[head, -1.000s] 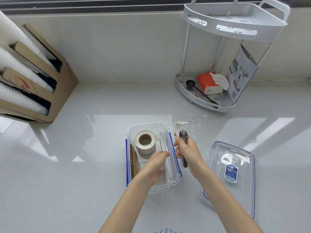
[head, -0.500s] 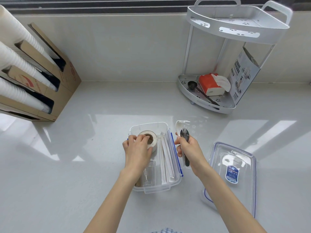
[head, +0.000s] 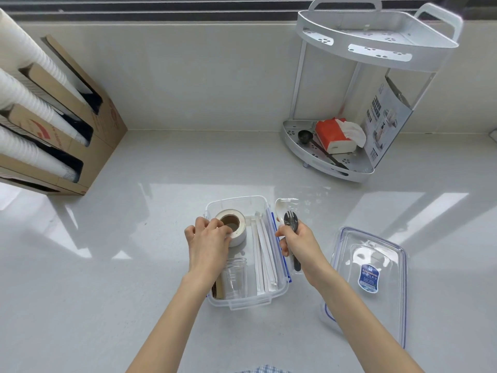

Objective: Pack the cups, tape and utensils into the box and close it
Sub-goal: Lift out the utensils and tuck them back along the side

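A clear plastic box [head: 243,302] with blue seals stands open on the counter in front of me. Inside it lie a white tape roll [head: 235,230] at the far end, a clear cup [head: 236,277] on its side near me, and several paper-wrapped straws [head: 262,259] along the right wall. My left hand [head: 208,242] rests on the tape roll's left side, fingers on its rim. My right hand [head: 298,242] is just right of the box, gripping a black fork and a wrapped white spoon [head: 285,214]. The clear lid [head: 372,275] lies flat to the right.
A cardboard dispenser [head: 80,135] with stacks of white cups stands at the far left. A white two-tier corner rack [head: 336,168] at the back right holds a tissue pack, a black scoop and a printed card. The wall runs along the back.
My left hand moved from the box's middle up onto the tape roll, uncovering the clear cup. The right hand with the utensils has barely moved.
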`<state>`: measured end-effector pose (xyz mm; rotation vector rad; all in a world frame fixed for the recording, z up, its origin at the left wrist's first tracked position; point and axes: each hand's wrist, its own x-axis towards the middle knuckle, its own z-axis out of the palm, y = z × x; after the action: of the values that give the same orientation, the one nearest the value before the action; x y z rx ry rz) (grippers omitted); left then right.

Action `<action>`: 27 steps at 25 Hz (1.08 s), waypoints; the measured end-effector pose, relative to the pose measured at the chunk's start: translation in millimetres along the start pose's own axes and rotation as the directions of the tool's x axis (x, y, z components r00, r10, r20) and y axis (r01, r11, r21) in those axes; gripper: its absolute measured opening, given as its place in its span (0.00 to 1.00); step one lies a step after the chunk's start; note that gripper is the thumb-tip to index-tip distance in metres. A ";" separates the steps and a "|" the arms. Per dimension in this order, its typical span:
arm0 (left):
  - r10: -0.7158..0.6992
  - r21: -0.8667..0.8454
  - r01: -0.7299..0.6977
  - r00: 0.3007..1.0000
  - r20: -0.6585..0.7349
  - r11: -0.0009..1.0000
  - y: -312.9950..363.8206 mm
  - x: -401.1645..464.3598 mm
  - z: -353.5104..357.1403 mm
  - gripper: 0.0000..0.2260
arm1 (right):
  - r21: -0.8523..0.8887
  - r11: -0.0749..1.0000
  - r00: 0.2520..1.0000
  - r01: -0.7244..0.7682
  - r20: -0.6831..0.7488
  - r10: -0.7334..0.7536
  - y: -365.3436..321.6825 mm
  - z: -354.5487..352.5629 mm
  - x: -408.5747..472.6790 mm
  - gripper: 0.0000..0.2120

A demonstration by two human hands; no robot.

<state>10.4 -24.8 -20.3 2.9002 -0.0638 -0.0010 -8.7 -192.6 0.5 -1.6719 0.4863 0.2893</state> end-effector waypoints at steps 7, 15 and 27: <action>-0.012 -0.116 0.007 0.999 -0.050 0.993 2.8 -0.3 1.0 0.15 | 0.014 0.999 0.999 0.039 0.017 -0.039 -3.0 -1.7 -1.3 0.10; 0.031 -0.878 0.174 0.977 0.209 0.445 43.5 -7.0 -30.0 0.11 | 0.121 0.973 0.956 0.198 0.197 -0.219 -18.9 4.8 -8.1 0.10; -0.206 -0.934 0.297 0.944 0.257 0.196 17.2 -10.4 -31.8 0.08 | -0.304 0.885 0.934 0.353 0.166 -0.315 -22.3 23.9 -14.8 0.12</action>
<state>-0.5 -33.4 14.6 1.5521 0.3131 -0.1559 -9.2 -164.6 22.8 -2.0184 0.0561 0.2143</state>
